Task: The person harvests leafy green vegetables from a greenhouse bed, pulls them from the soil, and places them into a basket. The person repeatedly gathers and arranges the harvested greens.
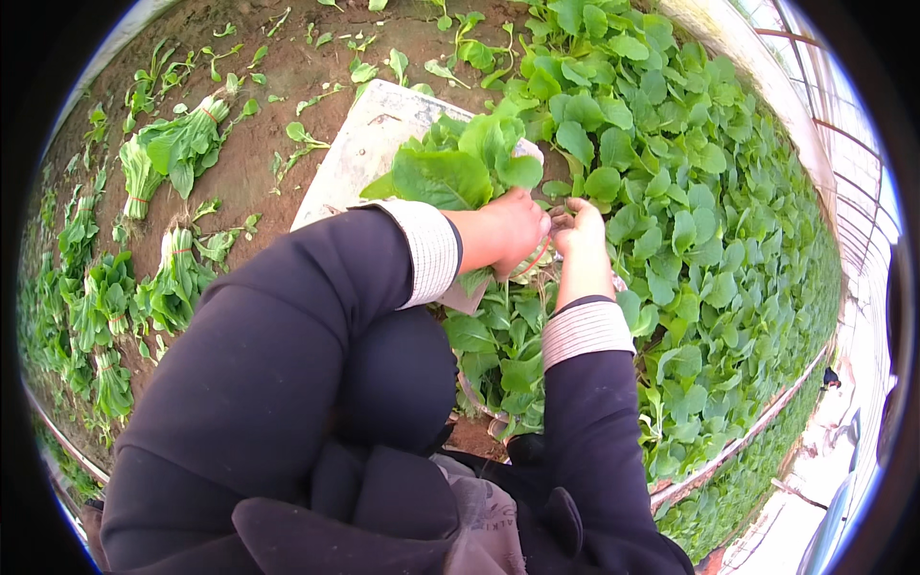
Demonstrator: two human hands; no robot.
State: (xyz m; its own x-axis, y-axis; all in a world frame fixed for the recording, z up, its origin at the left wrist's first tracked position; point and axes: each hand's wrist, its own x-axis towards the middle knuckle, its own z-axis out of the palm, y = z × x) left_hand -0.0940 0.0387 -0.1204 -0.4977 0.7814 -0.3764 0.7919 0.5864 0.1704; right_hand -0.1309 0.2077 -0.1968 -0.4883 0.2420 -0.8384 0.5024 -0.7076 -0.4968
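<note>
Left arm bent sharply, coming in from the lower left, forearm running across toward the centre. Dark sleeve to the wrist, pale checked cuff showing at its end. Left hand [508,233] curled into a closed grip, back of the hand turned up to the camera, knuckles pointing right. Right arm rising straight from the lower edge, dark sleeve again, striped pale cuff at the wrist. Right hand [581,225] stretched forward past the cuff, fingers bent and drawn together at the tips, whether clamped or loose cannot be made out. Both hands side by side, just about touching at the knuckles, wrists well apart.
</note>
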